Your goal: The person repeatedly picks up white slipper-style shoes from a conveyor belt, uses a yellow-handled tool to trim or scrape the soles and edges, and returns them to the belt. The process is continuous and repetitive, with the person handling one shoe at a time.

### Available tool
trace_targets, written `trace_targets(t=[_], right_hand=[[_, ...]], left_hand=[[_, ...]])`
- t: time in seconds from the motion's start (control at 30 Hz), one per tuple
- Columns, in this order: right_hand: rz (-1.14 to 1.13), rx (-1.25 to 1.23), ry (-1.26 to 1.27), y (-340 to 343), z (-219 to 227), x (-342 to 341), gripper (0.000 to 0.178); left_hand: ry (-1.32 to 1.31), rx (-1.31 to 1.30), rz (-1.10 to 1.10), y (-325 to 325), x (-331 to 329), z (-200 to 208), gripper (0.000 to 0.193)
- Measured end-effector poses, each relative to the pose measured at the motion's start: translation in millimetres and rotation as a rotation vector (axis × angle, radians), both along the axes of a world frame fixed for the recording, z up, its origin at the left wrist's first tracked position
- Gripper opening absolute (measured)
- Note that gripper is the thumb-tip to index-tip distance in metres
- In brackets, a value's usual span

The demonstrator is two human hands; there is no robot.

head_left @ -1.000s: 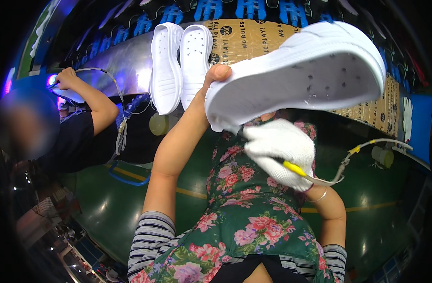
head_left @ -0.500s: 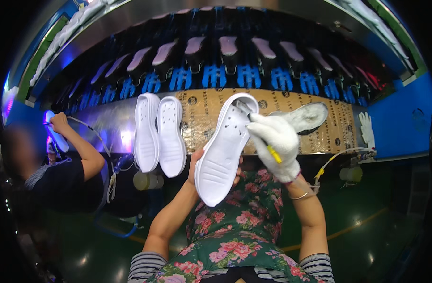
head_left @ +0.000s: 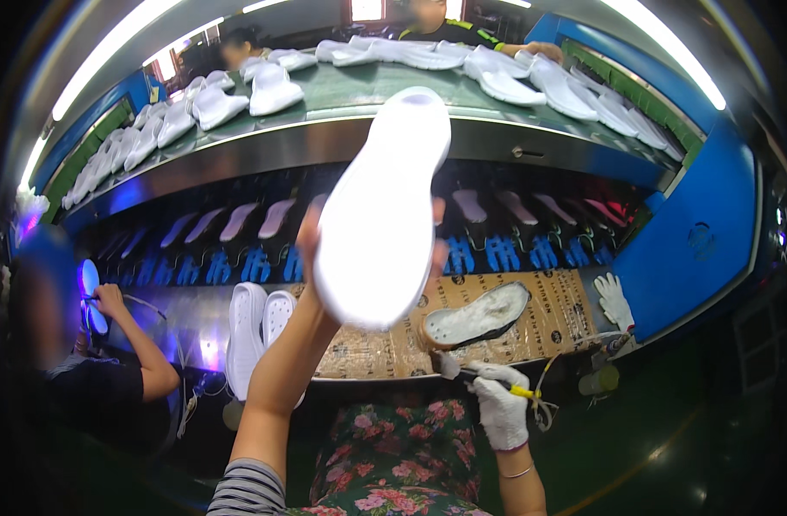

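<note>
My left hand [head_left: 308, 236] is raised out over the bench, its fingers wrapped round the edges of a white shoe sole [head_left: 379, 245]. The sole stands tilted and looks overexposed, so its surface detail is lost. In my white-gloved right hand [head_left: 502, 414], low by the bench's front edge, is a brush [head_left: 446, 365] with a pale tip; a yellow fitting and thin hose run beside it. Just beyond the brush, a sole-shaped piece with whitish, crusted insides and a dark side [head_left: 478, 315] lies on brown cardboard [head_left: 553, 314]. Left of my forearm rest two white soles [head_left: 244, 335], partly hidden.
Above, a green conveyor belt [head_left: 342, 96] carries several white soles [head_left: 217, 107]. Under it is a dark rack with blue clips [head_left: 502, 252] and pinkish foot shapes. A spare white glove [head_left: 614, 301] lies at right. A co-worker's hand [head_left: 110, 301] works at left; other people stand beyond the belt.
My left hand has lifted the sole up and away toward the belt. My right hand with the brush has left the sole and dropped lower. The view has tilted up, showing the belt.
</note>
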State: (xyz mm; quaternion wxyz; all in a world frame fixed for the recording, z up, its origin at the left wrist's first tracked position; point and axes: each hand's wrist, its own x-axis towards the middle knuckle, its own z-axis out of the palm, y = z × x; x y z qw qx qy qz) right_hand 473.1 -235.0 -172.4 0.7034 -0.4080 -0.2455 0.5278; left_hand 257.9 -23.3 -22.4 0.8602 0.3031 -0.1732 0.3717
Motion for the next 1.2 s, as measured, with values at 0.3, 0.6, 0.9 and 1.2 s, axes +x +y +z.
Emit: trace_targets(t=[0.3, 0.6, 0.9, 1.2], right_hand=[[0.097, -0.158, -0.119, 7.2, -41.2, -14.3, 0.021], [0.128, -0.182, 0.086, -1.6, -61.0, -28.3, 0.023], [0.112, -0.241, 0.056, -4.1, -65.3, -29.1, 0.023], [0.149, -0.199, 0.071, 1.3, -75.3, -47.5, 0.022]], left_hand=[[0.387, 0.068, 0.595, 71.6, 102.9, 67.2, 0.095], [1.515, 1.049, 1.722, 207.2, 128.7, 93.3, 0.139], [1.588, 0.975, 1.779, 214.9, 159.7, 103.3, 0.139], [1.997, 1.484, 2.294, 225.9, -106.7, 97.9, 0.051]])
